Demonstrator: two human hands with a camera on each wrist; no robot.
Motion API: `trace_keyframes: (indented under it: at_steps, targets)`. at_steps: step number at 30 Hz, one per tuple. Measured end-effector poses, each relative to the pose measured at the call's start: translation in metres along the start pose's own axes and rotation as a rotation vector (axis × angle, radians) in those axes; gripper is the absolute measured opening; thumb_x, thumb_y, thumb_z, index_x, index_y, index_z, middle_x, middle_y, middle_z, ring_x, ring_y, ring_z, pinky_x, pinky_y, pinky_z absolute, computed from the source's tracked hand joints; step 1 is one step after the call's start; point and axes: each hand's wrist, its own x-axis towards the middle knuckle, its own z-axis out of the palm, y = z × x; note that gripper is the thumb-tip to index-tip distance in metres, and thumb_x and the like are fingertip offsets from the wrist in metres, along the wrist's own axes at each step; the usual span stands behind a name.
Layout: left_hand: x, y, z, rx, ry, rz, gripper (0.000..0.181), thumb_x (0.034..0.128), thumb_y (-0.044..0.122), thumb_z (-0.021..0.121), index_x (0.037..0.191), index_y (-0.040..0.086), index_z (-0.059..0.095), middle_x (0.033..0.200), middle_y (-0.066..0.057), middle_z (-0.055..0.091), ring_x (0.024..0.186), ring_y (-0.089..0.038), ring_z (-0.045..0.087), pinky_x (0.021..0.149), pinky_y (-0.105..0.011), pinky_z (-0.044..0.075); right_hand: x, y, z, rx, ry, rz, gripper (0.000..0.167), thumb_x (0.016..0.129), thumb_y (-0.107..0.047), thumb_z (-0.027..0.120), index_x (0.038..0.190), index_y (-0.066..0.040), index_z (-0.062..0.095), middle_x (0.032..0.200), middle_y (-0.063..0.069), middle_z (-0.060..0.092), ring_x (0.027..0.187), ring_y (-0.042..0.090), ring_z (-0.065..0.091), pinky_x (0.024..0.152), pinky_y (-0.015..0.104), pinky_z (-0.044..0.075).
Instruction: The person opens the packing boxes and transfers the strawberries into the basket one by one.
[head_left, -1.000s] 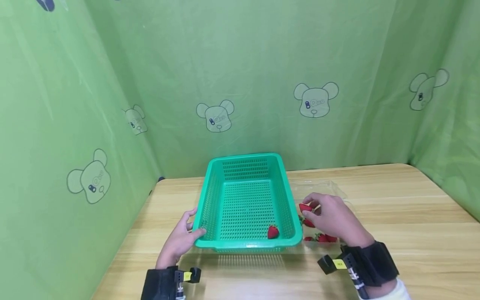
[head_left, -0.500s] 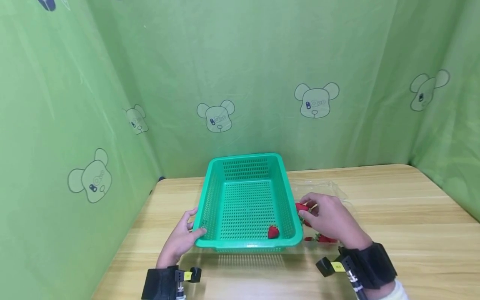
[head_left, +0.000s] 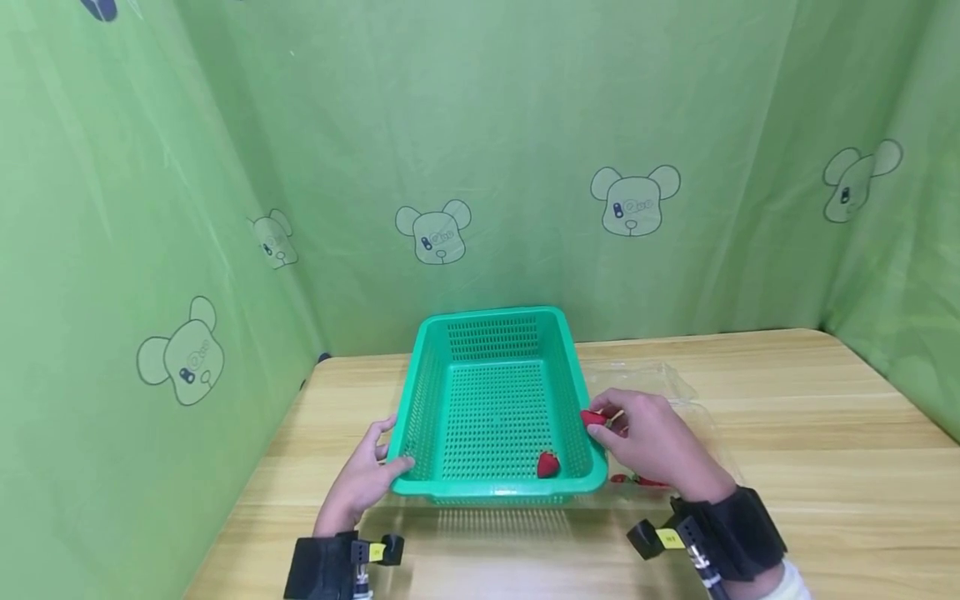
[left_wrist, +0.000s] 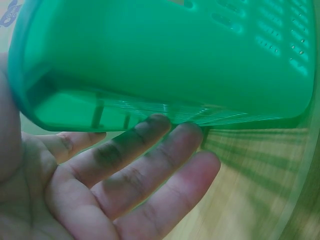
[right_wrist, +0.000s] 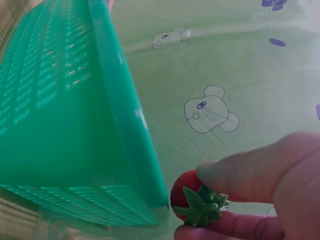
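Note:
The left hand (head_left: pixel 361 479) holds the green basket (head_left: pixel 495 487) at its near left corner, thumb over the rim and the other fingers against the outside wall, as the left wrist view shows. Between thumb and fingertips, the right hand (head_left: pixel 651 437) pinches a strawberry (head_left: pixel 593 418) at the basket's right rim. In the right wrist view the strawberry (right_wrist: pixel 183 194) shows its green leaves, close beside the basket (right_wrist: pixel 131 115). Another strawberry (head_left: pixel 547 465) lies inside the basket at the near right corner.
A clear plastic box (head_left: pixel 705 429) with its lid (head_left: pixel 637 379) lies right of the basket, partly under the right hand. Several strawberries (head_left: pixel 647 481) lie at its near side. A green curtain (head_left: pixel 525 167) hangs behind and at both sides of the wooden table (head_left: pixel 825 417).
The right hand has moved left with the pinched strawberry, from above the clear box to the basket's right rim. The left hand and the basket have stayed in place.

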Motion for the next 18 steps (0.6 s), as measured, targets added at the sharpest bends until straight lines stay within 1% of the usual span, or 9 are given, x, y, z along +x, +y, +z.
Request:
trace_keyframes:
  at_steps: [5, 9, 11, 13, 18]
  targets:
    - [-0.0005, 0.0005, 0.0007, 0.008, -0.001, 0.006, 0.068, 0.0898, 0.014, 0.065, 0.15, 0.013, 0.032, 0.137, -0.032, 0.045, 0.125, -0.046, 0.045, 0.094, -0.06, 0.041, -0.0005, -0.0018, 0.0022, 0.003, -0.003, -0.002, 0.015, 0.087, -0.011, 0.072, 0.101, -0.007, 0.069, 0.09, 0.001, 0.068, 0.076, 0.013, 0.063, 0.066, 0.031, 0.055]
    - [-0.0005, 0.0016, 0.0004, 0.007, 0.0, 0.005, 0.068, 0.0899, 0.014, 0.065, 0.15, 0.014, 0.032, 0.138, -0.032, 0.044, 0.125, -0.046, 0.045, 0.094, -0.061, 0.041, 0.0003, -0.0027, 0.004, 0.01, -0.015, 0.019, 0.016, 0.086, -0.012, 0.072, 0.101, -0.008, 0.07, 0.089, 0.0, 0.067, 0.075, 0.013, 0.062, 0.064, 0.028, 0.054]
    - [-0.0005, 0.0014, 0.0006, -0.002, -0.003, 0.003, 0.068, 0.0901, 0.013, 0.065, 0.15, 0.013, 0.032, 0.137, -0.031, 0.046, 0.123, -0.045, 0.048, 0.094, -0.06, 0.042, 0.0008, -0.0029, 0.0052, 0.012, -0.019, 0.021, 0.015, 0.087, -0.012, 0.072, 0.101, -0.009, 0.07, 0.088, -0.001, 0.067, 0.074, 0.012, 0.061, 0.063, 0.026, 0.053]
    - [-0.001, 0.0016, 0.0007, -0.003, -0.009, 0.007, 0.068, 0.0905, 0.013, 0.064, 0.15, 0.012, 0.031, 0.136, -0.032, 0.046, 0.123, -0.045, 0.048, 0.094, -0.059, 0.043, 0.0011, -0.003, 0.0065, 0.009, -0.022, 0.014, 0.014, 0.087, -0.013, 0.072, 0.1, -0.01, 0.07, 0.086, -0.002, 0.066, 0.073, 0.012, 0.06, 0.062, 0.025, 0.053]
    - [-0.0008, 0.001, -0.0001, 0.002, -0.007, 0.008, 0.069, 0.0907, 0.013, 0.064, 0.15, 0.013, 0.03, 0.138, -0.033, 0.044, 0.128, -0.046, 0.043, 0.095, -0.061, 0.041, 0.0015, -0.003, 0.0094, -0.014, -0.016, -0.015, 0.011, 0.088, -0.016, 0.071, 0.098, -0.012, 0.07, 0.084, -0.005, 0.064, 0.071, 0.012, 0.057, 0.061, 0.024, 0.051]
